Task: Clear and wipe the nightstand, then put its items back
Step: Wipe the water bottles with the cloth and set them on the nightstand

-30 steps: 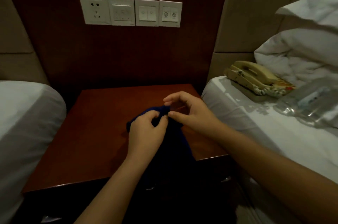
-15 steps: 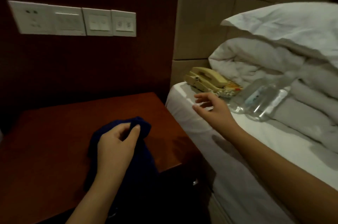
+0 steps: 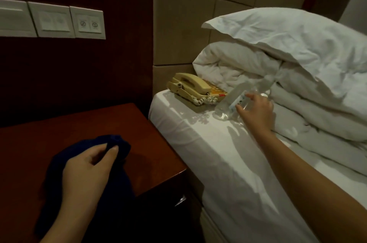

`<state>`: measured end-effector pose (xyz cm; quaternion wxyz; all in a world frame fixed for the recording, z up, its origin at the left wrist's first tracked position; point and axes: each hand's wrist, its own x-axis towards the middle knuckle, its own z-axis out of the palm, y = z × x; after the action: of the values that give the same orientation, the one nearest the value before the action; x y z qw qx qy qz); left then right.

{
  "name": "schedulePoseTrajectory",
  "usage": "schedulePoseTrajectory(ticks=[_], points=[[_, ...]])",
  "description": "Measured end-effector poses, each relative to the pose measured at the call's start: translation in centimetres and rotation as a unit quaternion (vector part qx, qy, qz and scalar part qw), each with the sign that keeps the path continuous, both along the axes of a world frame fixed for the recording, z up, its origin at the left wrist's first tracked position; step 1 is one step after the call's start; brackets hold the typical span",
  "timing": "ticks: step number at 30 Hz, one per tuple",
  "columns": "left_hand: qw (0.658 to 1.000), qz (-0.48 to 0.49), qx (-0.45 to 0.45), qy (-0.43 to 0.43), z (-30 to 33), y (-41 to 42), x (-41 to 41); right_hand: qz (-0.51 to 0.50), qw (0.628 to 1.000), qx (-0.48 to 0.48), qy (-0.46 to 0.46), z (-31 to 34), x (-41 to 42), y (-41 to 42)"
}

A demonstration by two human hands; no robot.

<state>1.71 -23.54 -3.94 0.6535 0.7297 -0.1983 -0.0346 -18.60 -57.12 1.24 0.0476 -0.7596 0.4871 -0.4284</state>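
The reddish-brown nightstand (image 3: 83,123) fills the lower left with nothing on it but a dark blue cloth (image 3: 117,143). My left hand (image 3: 89,169) pinches the cloth near the front edge, and part of the cloth hangs over that edge. On the white bed to the right lie a beige corded telephone (image 3: 190,88) and clear plastic water bottles (image 3: 234,102) on their sides. My right hand (image 3: 256,109) rests on the bottles with fingers spread around one; a firm grip cannot be told.
A white pillow (image 3: 288,40) and a bunched duvet (image 3: 248,68) sit behind the bottles against the padded headboard (image 3: 188,24). Switch plates (image 3: 69,20) are on the dark wall above the nightstand. The mattress edge (image 3: 178,123) adjoins the nightstand's right side.
My right hand left the cloth and moved right across the bed to the bottles. My view swung right. The left hand stayed on the cloth.
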Motion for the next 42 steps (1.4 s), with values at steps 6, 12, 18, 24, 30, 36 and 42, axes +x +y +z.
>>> schedulePoseTrajectory(ticks=[6, 12, 18, 24, 30, 36, 42], points=[[1.000, -0.015, 0.001, 0.005, -0.5, 0.0, 0.0, -0.076, 0.995, 0.033, -0.057, -0.8, 0.8, -2.0], [0.999, -0.027, -0.035, 0.021, -0.1, 0.2, -0.1, -0.080, 0.990, 0.050, -0.105, -1.9, 2.6, -2.4], [0.996, -0.039, -0.063, 0.050, 0.9, 1.5, -0.3, -0.033, 0.975, 0.059, -0.212, -1.4, 3.4, -1.2], [0.980, -0.060, -0.143, 0.121, 3.8, 4.1, 0.3, 0.177, 0.948, 0.006, -0.266, 0.6, 6.4, 5.3], [0.959, -0.026, -0.235, 0.156, 6.5, 7.3, 2.3, 0.417, 0.852, 0.114, -0.296, 2.4, 10.1, 15.3], [0.939, -0.042, -0.296, 0.172, 8.3, 9.5, 3.5, 0.611, 0.699, 0.273, -0.251, -0.1, 12.6, 25.7], [0.894, -0.080, -0.363, 0.249, 5.5, 10.3, 2.1, 0.629, 0.665, 0.339, -0.216, -3.6, 14.4, 30.3]])
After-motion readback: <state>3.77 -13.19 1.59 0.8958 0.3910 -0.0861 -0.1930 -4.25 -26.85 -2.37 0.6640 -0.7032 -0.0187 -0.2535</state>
